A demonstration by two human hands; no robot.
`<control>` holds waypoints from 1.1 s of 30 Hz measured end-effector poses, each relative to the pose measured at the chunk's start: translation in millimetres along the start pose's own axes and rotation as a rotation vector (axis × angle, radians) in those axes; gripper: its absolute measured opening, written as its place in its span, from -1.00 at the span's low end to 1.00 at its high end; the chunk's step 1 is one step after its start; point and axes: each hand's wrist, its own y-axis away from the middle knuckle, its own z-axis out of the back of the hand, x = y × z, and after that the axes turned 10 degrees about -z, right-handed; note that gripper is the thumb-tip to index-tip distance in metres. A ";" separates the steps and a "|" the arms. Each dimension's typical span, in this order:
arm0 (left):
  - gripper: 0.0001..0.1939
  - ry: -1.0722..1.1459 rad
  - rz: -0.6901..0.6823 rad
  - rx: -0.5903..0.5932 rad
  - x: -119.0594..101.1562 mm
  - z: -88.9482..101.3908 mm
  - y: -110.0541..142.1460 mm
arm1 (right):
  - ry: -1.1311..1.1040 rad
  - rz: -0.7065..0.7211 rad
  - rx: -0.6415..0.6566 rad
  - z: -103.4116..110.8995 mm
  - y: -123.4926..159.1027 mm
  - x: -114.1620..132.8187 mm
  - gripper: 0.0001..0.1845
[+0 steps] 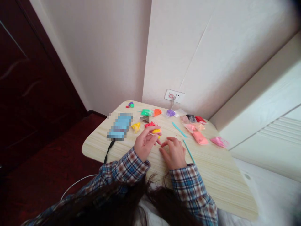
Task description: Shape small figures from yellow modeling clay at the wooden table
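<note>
My left hand (144, 143) is closed around a piece of yellow modelling clay (156, 131), which shows between the fingers above the table. More yellow peeks out just below it, partly covered by the fingers. Close by on the right, my right hand (173, 153) hovers low over the tabletop with bent fingers, the thumb and fingertips a little apart and nothing visible in them. Behind the left hand lies red clay (150, 124) in a bag. A teal stick tool (188, 151) lies beside my right hand, and a light blue modelling knife (179, 129) is farther back.
Bags of yellow (135, 127), green (146, 112), orange (157, 112) and purple clay (171, 113) lie toward the back of the wooden table (218, 179). Several pink, black and red bags sit at right. A blurred blue device (120, 126) with a black cord is at left.
</note>
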 end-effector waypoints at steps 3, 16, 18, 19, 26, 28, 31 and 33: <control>-0.73 -0.011 -0.016 0.005 -2.9 0.3 -0.9 | 0.004 0.001 -0.012 -0.3 0.1 2.3 -0.95; -0.66 -0.046 -0.004 0.006 -0.9 1.0 -3.3 | 0.023 -0.038 0.015 2.5 -2.0 8.8 -0.89; -0.65 -0.035 0.014 -0.005 -0.7 0.5 -4.2 | 0.014 -0.035 0.012 2.4 -1.4 7.7 -0.88; -0.66 -0.028 0.022 -0.014 -0.5 0.4 -4.5 | 0.007 -0.032 0.009 2.2 -1.2 7.1 -0.88; -0.72 0.044 0.074 -0.038 3.9 3.6 -5.5 | -0.020 -0.014 -0.020 -4.6 -2.3 4.0 -0.93; -0.73 0.060 0.093 -0.028 5.2 4.9 -5.4 | -0.021 -0.012 -0.041 -7.4 -2.4 3.3 -0.93; -0.74 0.086 0.124 -0.016 7.1 6.4 -5.5 | -0.041 -0.016 -0.078 -8.7 -1.9 1.7 -0.92; -0.74 0.111 0.148 -0.007 8.2 7.2 -5.6 | -0.081 -0.018 -0.111 -6.7 -1.9 -0.3 -0.91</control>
